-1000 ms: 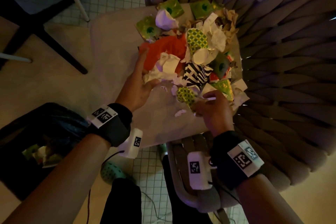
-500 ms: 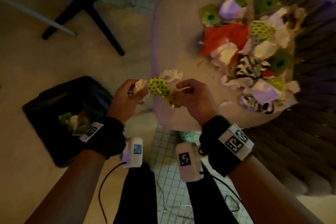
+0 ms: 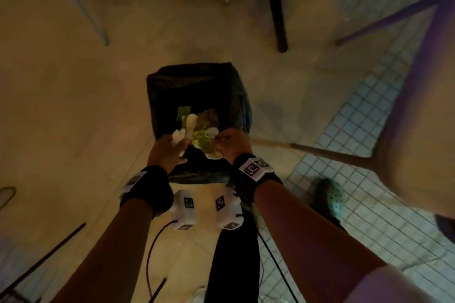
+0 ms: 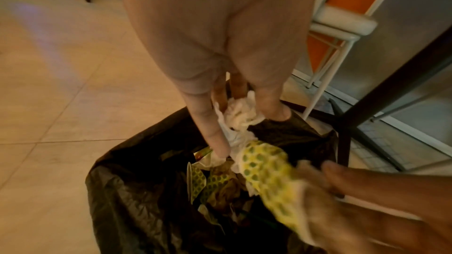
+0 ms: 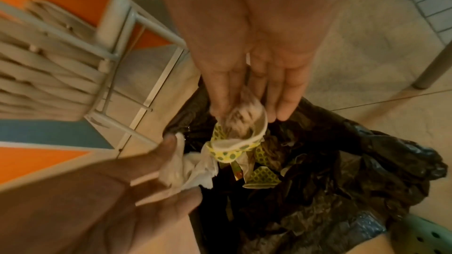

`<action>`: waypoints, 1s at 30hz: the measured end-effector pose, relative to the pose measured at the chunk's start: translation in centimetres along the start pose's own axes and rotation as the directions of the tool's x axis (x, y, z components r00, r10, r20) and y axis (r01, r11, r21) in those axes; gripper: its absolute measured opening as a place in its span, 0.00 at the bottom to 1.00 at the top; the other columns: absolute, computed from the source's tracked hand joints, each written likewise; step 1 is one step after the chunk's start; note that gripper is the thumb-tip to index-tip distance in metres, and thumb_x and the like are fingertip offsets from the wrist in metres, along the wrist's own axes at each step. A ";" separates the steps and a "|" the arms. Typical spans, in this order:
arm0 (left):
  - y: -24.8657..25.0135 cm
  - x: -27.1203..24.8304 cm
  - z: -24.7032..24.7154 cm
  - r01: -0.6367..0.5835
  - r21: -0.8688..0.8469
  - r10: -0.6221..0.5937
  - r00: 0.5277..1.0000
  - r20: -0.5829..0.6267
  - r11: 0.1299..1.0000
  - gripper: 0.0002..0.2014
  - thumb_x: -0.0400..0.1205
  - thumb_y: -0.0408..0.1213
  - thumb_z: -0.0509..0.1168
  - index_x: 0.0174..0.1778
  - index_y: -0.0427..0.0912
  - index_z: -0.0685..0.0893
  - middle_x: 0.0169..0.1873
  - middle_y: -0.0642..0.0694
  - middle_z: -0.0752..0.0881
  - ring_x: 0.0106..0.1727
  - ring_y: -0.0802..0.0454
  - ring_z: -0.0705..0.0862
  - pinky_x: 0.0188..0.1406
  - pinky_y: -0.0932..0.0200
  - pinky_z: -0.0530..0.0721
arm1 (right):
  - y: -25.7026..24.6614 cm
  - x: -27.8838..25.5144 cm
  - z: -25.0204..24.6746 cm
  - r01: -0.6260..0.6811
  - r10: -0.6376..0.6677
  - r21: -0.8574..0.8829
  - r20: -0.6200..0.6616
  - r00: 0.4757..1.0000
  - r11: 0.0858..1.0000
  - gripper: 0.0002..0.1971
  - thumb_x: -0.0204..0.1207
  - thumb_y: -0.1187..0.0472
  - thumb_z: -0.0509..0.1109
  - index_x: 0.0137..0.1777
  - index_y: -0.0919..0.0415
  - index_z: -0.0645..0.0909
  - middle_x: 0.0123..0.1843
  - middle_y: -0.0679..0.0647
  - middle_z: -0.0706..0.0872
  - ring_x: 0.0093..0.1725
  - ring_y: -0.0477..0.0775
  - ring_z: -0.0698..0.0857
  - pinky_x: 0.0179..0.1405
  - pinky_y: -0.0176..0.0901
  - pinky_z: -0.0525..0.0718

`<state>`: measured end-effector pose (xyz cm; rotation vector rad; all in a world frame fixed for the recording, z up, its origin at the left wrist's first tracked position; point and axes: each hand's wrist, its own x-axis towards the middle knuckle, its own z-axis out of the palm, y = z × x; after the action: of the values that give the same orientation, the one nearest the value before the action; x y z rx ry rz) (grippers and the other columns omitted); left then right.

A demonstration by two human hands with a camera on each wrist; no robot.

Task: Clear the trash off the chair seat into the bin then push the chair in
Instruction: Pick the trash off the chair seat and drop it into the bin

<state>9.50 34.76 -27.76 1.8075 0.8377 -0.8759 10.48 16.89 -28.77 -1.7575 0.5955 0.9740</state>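
- My left hand (image 3: 165, 152) is over the near-left rim of the bin (image 3: 197, 76), its fingers extended downward and lightly pinching a crumpled white tissue (image 4: 238, 115) between thumb and fingertips.
- My right hand (image 3: 230, 144) is over the near-right rim, fingers pointing down and loosening round a yellow dotted paper cup (image 5: 232, 142); cup and tissue touch each other between the hands, directly above the bin mouth.
- Judgement: this handful is at the point of release; both items should fall inside the black liner.
- Some trash already lies in the bin: dotted scraps (image 5: 261, 177) and paper.
- The chair (image 3: 418, 130) stands to the right, well apart from the hands; its seat top is not visible here, so I cannot tell what is left on it.
- Pushing the chair in is not yet done.
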 end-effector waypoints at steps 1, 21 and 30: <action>-0.1 0.2 -0.1 0.000 -0.037 0.000 1.000 0.021 0.999 0.30 0.82 0.42 0.65 0.79 0.47 0.62 0.81 0.42 0.64 0.75 0.37 0.71 0.66 0.41 0.80 | 0.0 0.5 0.8 0.023 -0.023 -0.001 0.035 0.999 1.000 0.17 0.76 0.58 0.70 0.64 0.63 0.82 0.63 0.63 0.86 0.63 0.64 0.83 0.58 0.51 0.82; 20.6 -10.0 26.0 -0.645 0.284 0.499 0.744 0.445 0.709 0.16 0.79 0.30 0.67 0.63 0.36 0.80 0.60 0.37 0.83 0.57 0.46 0.81 0.58 0.56 0.75 | 9.5 -14.1 -34.5 0.249 0.059 0.324 -0.707 0.704 0.913 0.14 0.68 0.70 0.70 0.54 0.63 0.82 0.47 0.57 0.85 0.45 0.60 0.84 0.45 0.49 0.81; 26.9 -16.5 42.7 -0.729 0.250 0.489 0.633 0.600 0.637 0.13 0.80 0.33 0.67 0.61 0.38 0.81 0.56 0.45 0.83 0.52 0.52 0.79 0.41 0.86 0.72 | 15.1 -13.4 -47.6 -0.049 0.123 0.116 -0.815 0.566 0.992 0.33 0.68 0.58 0.75 0.73 0.59 0.69 0.69 0.67 0.72 0.65 0.70 0.78 0.59 0.55 0.79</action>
<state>14.58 -16.68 -15.53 1.9529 -0.4036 -1.0274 7.76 -33.45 -17.20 -2.0768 1.3050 0.0874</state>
